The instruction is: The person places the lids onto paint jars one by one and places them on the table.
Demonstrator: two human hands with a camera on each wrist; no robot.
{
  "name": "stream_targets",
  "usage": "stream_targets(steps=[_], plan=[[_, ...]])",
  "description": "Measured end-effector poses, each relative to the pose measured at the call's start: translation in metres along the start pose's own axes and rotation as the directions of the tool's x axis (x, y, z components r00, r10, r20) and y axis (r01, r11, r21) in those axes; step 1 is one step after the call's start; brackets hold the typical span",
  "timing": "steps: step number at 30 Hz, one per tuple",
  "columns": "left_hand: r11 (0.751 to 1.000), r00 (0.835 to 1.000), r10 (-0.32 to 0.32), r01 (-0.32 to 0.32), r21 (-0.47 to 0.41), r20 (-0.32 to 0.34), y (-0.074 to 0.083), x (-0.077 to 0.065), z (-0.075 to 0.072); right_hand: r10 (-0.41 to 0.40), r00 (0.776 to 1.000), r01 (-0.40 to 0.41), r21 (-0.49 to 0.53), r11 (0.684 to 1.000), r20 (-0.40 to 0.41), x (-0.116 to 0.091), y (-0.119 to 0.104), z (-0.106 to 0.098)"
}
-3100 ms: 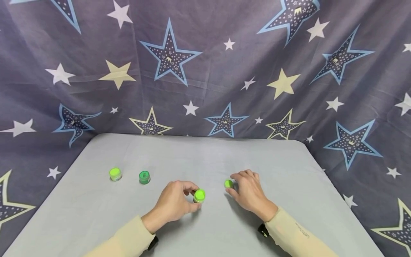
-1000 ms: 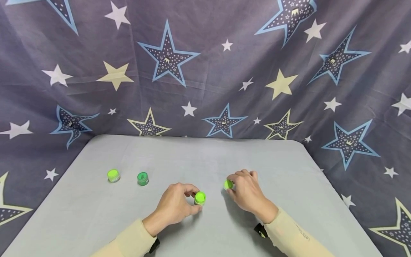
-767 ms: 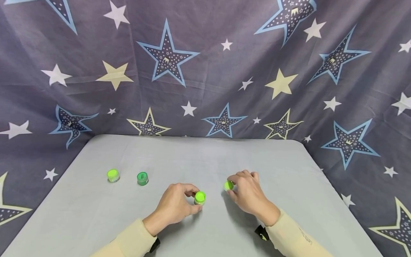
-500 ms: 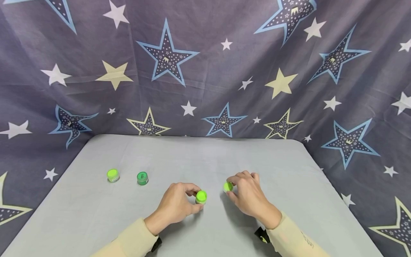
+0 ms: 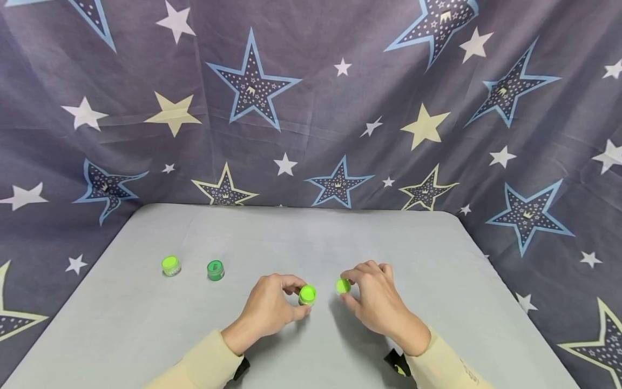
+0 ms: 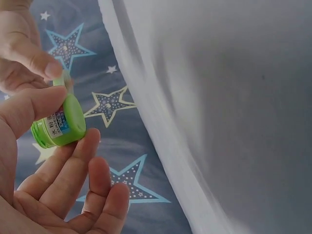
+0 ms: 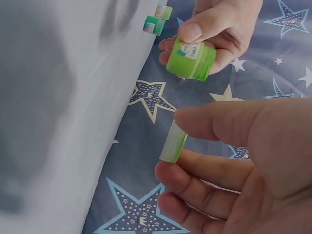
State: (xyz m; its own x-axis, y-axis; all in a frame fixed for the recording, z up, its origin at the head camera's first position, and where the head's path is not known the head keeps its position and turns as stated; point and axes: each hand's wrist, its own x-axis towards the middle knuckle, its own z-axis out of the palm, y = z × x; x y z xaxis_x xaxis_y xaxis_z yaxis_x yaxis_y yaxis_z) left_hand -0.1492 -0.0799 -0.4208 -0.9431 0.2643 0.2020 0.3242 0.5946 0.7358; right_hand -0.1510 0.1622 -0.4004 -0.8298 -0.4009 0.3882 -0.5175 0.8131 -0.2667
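Observation:
My left hand holds a small lime-green paint jar between thumb and fingers, raised over the table. A printed label runs round this jar's side in the left wrist view, and a threaded neck shows in the right wrist view, with no lid on it. To its right, my right hand pinches a round, shallow screw lid by its edge, thumb on one side and fingers on the other. A narrow gap separates lid and jar in the head view.
On the table, at left, stand a second lime-green jar and a dark green jar, both upright and apart. A star-patterned cloth hangs behind the table and down its sides.
Both hands keep their holds. The left hand with the jar has shifted slightly right, and the right hand with the lid slightly left and nearer me, narrowing the gap. The standing jars stay put.

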Motion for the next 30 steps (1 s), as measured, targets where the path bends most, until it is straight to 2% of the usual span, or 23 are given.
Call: stream_targets(steps=[13,30], plan=[[1.0,1.0,0.003,-0.003,-0.007,-0.012,0.002,0.002,0.006,-0.018,1.0,0.019,0.049,0.999,-0.006,-0.004,-0.01,-0.01],[1.0,1.0,0.013,-0.013,-0.025,0.018,0.006,0.001,0.011,-0.052,0.999,0.052,0.08,0.995,-0.008,-0.003,-0.026,-0.014]])
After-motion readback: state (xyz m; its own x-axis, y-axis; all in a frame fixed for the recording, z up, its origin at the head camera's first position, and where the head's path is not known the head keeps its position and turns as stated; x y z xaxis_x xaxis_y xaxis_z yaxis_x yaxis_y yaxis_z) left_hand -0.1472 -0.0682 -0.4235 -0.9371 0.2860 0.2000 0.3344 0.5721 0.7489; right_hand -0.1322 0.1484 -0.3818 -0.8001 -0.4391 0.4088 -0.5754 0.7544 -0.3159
